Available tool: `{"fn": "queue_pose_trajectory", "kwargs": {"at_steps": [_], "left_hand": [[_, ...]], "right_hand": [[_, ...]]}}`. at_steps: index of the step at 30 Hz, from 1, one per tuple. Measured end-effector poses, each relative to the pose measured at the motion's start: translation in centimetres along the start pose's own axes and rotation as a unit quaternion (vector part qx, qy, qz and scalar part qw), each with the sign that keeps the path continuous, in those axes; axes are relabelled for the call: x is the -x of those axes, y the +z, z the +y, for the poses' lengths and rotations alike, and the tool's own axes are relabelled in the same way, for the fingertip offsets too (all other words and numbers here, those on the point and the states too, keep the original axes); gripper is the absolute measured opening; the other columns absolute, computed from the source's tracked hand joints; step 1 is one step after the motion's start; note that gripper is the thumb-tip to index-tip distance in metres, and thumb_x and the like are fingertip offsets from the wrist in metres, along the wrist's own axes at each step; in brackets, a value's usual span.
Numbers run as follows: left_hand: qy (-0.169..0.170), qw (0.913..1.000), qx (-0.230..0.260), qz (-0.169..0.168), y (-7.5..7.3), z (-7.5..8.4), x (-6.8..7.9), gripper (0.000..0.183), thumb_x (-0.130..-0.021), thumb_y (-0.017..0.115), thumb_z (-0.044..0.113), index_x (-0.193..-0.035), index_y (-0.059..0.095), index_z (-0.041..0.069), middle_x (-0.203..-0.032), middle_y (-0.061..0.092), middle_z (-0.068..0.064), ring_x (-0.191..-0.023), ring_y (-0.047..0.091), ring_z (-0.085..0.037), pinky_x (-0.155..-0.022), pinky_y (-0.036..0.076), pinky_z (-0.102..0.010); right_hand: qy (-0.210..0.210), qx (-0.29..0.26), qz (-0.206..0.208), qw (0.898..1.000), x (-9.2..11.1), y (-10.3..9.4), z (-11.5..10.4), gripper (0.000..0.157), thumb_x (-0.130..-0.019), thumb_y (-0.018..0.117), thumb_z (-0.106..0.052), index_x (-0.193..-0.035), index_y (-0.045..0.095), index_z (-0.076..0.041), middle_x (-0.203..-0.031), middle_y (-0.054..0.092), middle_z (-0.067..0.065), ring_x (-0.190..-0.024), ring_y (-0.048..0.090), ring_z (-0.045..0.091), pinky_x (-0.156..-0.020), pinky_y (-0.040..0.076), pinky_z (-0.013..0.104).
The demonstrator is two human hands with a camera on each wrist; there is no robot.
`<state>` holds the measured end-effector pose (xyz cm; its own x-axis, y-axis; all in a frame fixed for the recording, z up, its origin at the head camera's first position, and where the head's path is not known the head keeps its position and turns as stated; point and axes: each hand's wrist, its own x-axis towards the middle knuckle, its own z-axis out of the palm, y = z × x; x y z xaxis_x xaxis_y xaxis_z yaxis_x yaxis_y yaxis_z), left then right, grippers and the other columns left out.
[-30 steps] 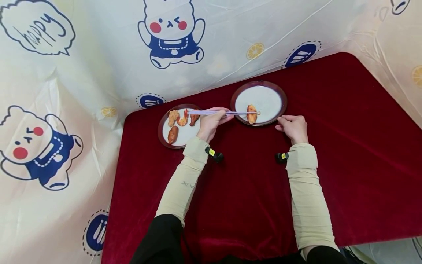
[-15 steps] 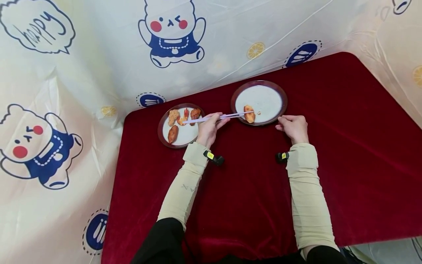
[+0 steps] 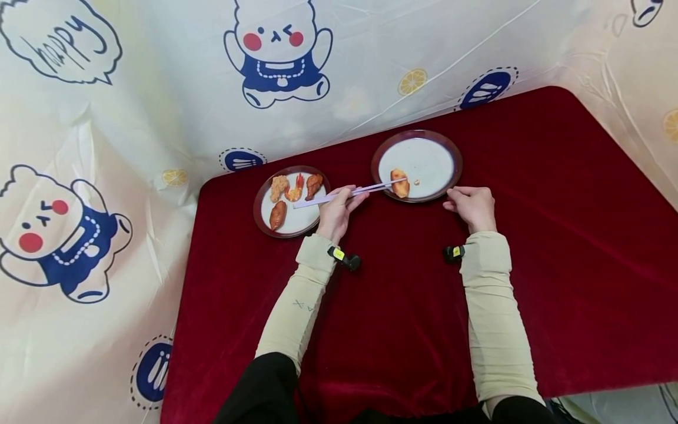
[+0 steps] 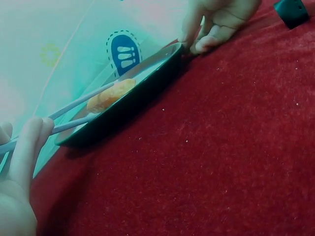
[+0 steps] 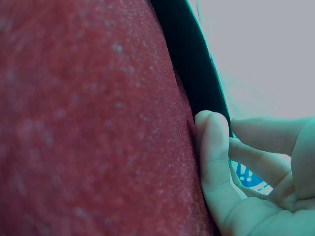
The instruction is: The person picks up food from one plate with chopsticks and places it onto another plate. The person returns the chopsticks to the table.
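My left hand (image 3: 333,219) holds a pair of pale purple chopsticks (image 3: 312,202). Their tips reach a golden fried piece of food (image 3: 400,190) at the near left of the right plate (image 3: 455,154). In the left wrist view one chopstick lies on each side of the fried piece (image 4: 110,95). My right hand (image 3: 473,208) pinches the near right part of the plate's brown rim. The right wrist view shows its thumb and fingertips on the dark rim (image 5: 197,64). A small crumb (image 3: 416,182) lies on the white plate surface.
The left plate (image 3: 259,215) bears a shrimp (image 3: 294,188), a crumbed piece (image 3: 278,188), a drumstick-like piece (image 3: 313,186) and a glossy brown piece (image 3: 278,215). Both plates stand on a dark red cloth (image 3: 402,318), near a printed curtain (image 3: 360,53) behind.
The chopsticks have swung, their rear ends lower and nearer me. The fried piece has shifted slightly left, uncovering the crumb beside it. My right hand stays at the rim.
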<state>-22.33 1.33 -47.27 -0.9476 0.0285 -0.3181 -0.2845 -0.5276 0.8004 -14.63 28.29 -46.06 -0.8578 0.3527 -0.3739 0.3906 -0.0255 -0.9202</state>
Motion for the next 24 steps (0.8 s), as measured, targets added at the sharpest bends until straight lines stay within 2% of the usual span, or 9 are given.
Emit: {"fn": "queue_pose_trajectory", "kwargs": {"at_steps": [3,6,7,10,17,21,24], "left_hand": [[0.002,1.0000,0.007,0.002,0.0,0.0,0.0,0.020,-0.087,0.052,-0.014,-0.083,0.069,-0.005,-0.083,0.068,-0.015,-0.073,0.074,-0.026,-0.076,0.060,-0.035],[0.007,0.9999,0.014,0.002,0.0,-0.1,0.1,0.020,-0.087,0.051,-0.014,-0.083,0.069,-0.005,-0.084,0.067,-0.015,-0.072,0.073,-0.026,-0.076,0.060,-0.034],[0.009,0.9998,0.016,0.001,0.0,-0.1,0.1,0.018,-0.087,0.050,-0.014,-0.088,0.067,-0.009,-0.084,0.067,-0.015,-0.072,0.073,-0.026,-0.076,0.060,-0.034],[0.013,0.9996,0.023,-0.001,0.1,0.0,0.3,0.017,-0.087,0.049,-0.014,-0.091,0.065,-0.011,-0.084,0.067,-0.016,-0.073,0.073,-0.026,-0.077,0.060,-0.034],[0.012,0.9995,0.027,-0.007,0.0,0.2,0.6,0.024,-0.087,0.049,-0.014,-0.080,0.069,-0.002,-0.087,0.066,-0.014,-0.073,0.073,-0.025,-0.077,0.060,-0.034],[0.009,0.9994,0.033,-0.006,0.0,0.5,0.8,0.016,-0.087,0.049,-0.013,-0.091,0.065,-0.009,-0.088,0.065,-0.015,-0.073,0.073,-0.026,-0.078,0.060,-0.033],[0.008,0.9992,0.038,-0.009,-0.1,0.7,1.0,0.015,-0.088,0.049,-0.012,-0.098,0.060,-0.013,-0.088,0.066,-0.015,-0.074,0.073,-0.026,-0.078,0.060,-0.032]], "right_hand": [[0.001,0.002,-0.002,1.000,0.1,0.0,-0.1,0.040,-0.093,0.062,-0.014,-0.126,0.059,0.008,-0.064,0.065,-0.011,-0.057,0.067,0.000,-0.064,0.057,0.016],[0.000,0.007,-0.004,1.000,0.2,0.0,-0.1,0.040,-0.093,0.061,-0.014,-0.127,0.059,0.008,-0.064,0.065,-0.012,-0.058,0.067,-0.001,-0.065,0.057,0.015],[0.000,0.009,-0.004,1.000,0.2,0.0,-0.1,0.041,-0.093,0.061,-0.015,-0.127,0.058,0.007,-0.064,0.065,-0.012,-0.058,0.067,-0.002,-0.065,0.057,0.015],[0.001,0.009,-0.006,1.000,0.1,0.0,-0.1,0.041,-0.094,0.061,-0.015,-0.128,0.058,0.007,-0.064,0.065,-0.013,-0.058,0.066,-0.002,-0.066,0.057,0.015],[-0.002,0.011,-0.006,1.000,0.1,0.1,0.0,0.041,-0.093,0.061,-0.015,-0.128,0.058,0.007,-0.070,0.065,-0.010,-0.059,0.067,-0.002,-0.066,0.057,0.016],[0.000,0.013,-0.006,1.000,0.1,0.1,0.1,0.041,-0.094,0.061,-0.015,-0.129,0.057,0.006,-0.078,0.067,-0.004,-0.060,0.067,-0.002,-0.068,0.057,0.016],[0.001,0.016,-0.006,1.000,0.1,0.1,0.1,0.042,-0.094,0.060,-0.016,-0.131,0.056,0.005,-0.095,0.068,0.008,-0.061,0.067,-0.003,-0.069,0.057,0.016]]}}
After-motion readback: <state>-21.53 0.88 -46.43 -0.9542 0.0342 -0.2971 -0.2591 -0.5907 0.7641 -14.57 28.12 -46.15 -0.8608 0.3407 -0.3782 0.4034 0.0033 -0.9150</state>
